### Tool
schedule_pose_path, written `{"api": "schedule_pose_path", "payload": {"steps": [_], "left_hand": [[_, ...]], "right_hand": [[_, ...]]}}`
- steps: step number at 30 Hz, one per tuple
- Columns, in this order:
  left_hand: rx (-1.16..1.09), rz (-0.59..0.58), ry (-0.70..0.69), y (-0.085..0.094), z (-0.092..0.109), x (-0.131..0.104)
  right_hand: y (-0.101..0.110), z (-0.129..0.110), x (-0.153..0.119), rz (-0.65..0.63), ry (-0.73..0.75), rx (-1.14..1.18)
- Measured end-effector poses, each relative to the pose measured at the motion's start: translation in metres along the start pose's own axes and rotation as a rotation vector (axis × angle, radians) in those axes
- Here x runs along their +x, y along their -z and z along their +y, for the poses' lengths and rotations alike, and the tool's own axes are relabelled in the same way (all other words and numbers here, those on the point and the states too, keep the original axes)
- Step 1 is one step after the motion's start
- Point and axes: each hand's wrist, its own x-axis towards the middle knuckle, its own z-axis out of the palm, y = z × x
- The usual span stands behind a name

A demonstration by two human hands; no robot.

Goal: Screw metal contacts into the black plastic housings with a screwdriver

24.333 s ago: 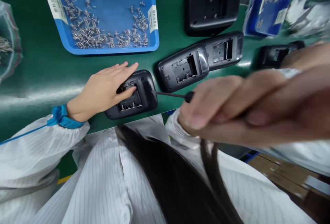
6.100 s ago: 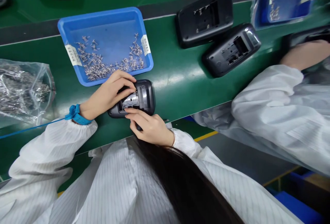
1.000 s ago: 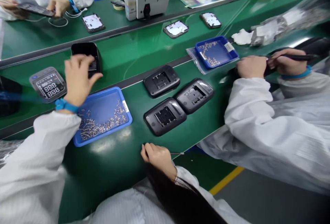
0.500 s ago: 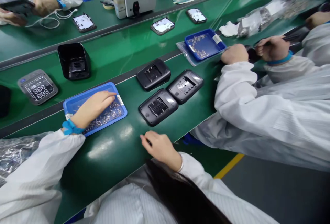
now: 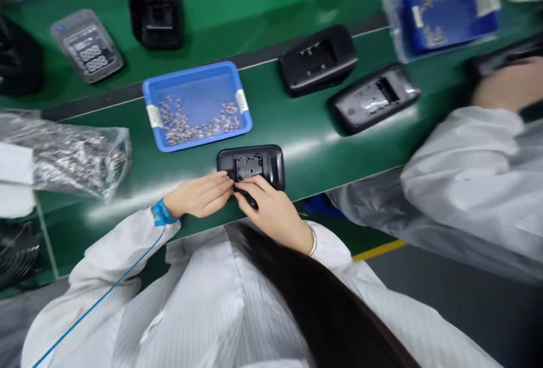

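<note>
A black plastic device housing [image 5: 274,165] lies back side up near the table's front edge, its battery compartment [image 5: 249,167] uncovered. My left hand [image 5: 199,195] reaches over its near left corner, fingers straight and pressed together. From the right, my right hand [image 5: 274,210] bends over the near edge with thumb and fingers drawn together. The fingertips of both hands meet beside the compartment; anything small between them is hidden. Just behind the housing stands a light blue tray [image 5: 193,74] with many small metal clips [image 5: 182,128].
Two more black housings [image 5: 318,60] [image 5: 375,99] lie to the right. Further right are a dark blue tray [image 5: 453,12] and a co-worker's hand [image 5: 507,85]. At left lies a plastic bag of metal parts [image 5: 80,156]. Behind are a display unit [image 5: 87,46] and a black case [image 5: 156,17].
My left hand has left the blue tray and joined my right hand at a black housing, which has moved nearer, away from the other two. The view has shifted down and closer.
</note>
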Motion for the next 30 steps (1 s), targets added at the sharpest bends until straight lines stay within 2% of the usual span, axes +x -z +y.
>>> {"api": "schedule_pose_path", "payload": {"steps": [4, 7, 9, 13, 15, 18, 21, 24, 28, 30], "left_hand": [[-0.216, -0.144, 0.177, -0.001, 0.01, -0.001], [-0.422, -0.148, 0.273, -0.004, 0.011, -0.001], [-0.499, -0.104, 0.333, -0.006, 0.013, 0.0], [-0.565, 0.121, 0.545, -0.006, 0.018, 0.002], [-0.652, 0.213, 0.603, -0.005, 0.02, 0.005], [-0.79, 0.249, 0.645, -0.004, 0.02, 0.008], [-1.005, 0.22, 0.729, -0.001, 0.016, 0.013], [-1.154, 0.129, 0.816, 0.004, 0.012, 0.017], [-1.154, -0.008, 0.834, 0.015, 0.008, 0.018], [-1.09, 0.037, 0.82, 0.019, 0.006, 0.017]], "right_hand": [[-0.011, -0.001, 0.002, -0.007, 0.103, 0.152], [-0.014, 0.005, 0.009, 0.014, 0.185, 0.2], [-0.015, 0.007, 0.01, 0.054, 0.217, 0.192], [-0.013, 0.004, 0.009, 0.14, 0.247, 0.241], [-0.012, 0.003, 0.009, 0.171, 0.264, 0.24], [-0.011, 0.004, 0.01, 0.198, 0.277, 0.181], [-0.009, 0.005, 0.012, 0.213, 0.308, 0.103], [-0.006, 0.007, 0.015, 0.193, 0.353, 0.015], [-0.002, 0.012, 0.012, 0.158, 0.312, -0.018], [-0.002, 0.014, 0.008, 0.182, 0.263, 0.023]]}}
